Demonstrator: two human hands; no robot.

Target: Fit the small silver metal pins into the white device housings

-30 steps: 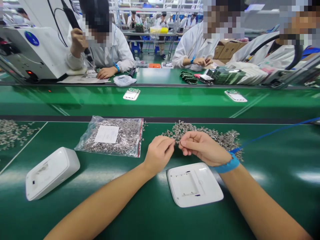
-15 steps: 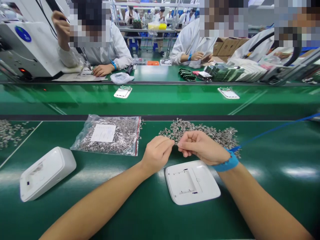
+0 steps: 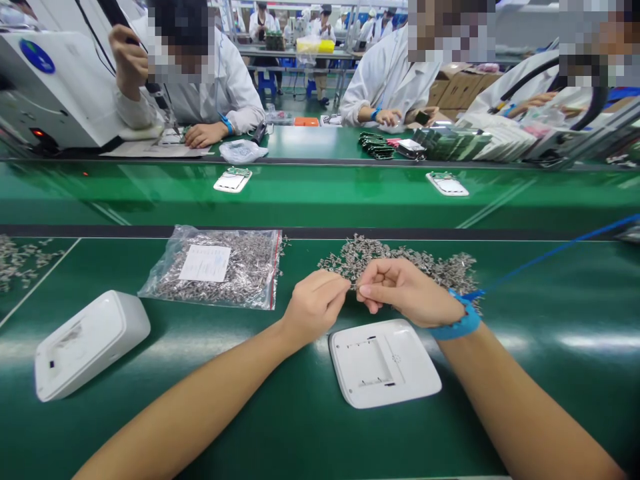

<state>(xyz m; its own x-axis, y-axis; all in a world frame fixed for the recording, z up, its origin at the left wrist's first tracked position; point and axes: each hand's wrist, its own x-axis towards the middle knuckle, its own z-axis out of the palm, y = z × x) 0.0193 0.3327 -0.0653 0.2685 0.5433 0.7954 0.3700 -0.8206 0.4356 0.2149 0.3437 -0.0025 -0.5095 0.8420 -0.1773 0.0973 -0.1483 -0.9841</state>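
My left hand (image 3: 316, 303) and my right hand (image 3: 395, 288) meet fingertip to fingertip, a small gap apart. Both are closed in a pinch; whatever sits between the fingertips is too small to make out. Right behind them spreads a pile of small metal pieces (image 3: 440, 269), like contacts or clips. A white plastic housing (image 3: 415, 373) with a rectangular recess lies flat just below my hands. A blue wrist strap (image 3: 457, 325) with a cord circles my right wrist.
A clear zip bag (image 3: 250, 280) full of metal pieces lies left of my hands. Nearer the left edge is a wedge-shaped white housing (image 3: 107, 333). Across the green conveyor (image 3: 325, 200), carrying two white units with circuit boards, co-workers in white coats sit. The blue cord (image 3: 545, 252) stretches rightward.
My hands keep nearly the same pinched pose. The two white units on the conveyor have shifted slightly left. Across the belt, a co-worker's hands have moved and a dark piece now shows in one.
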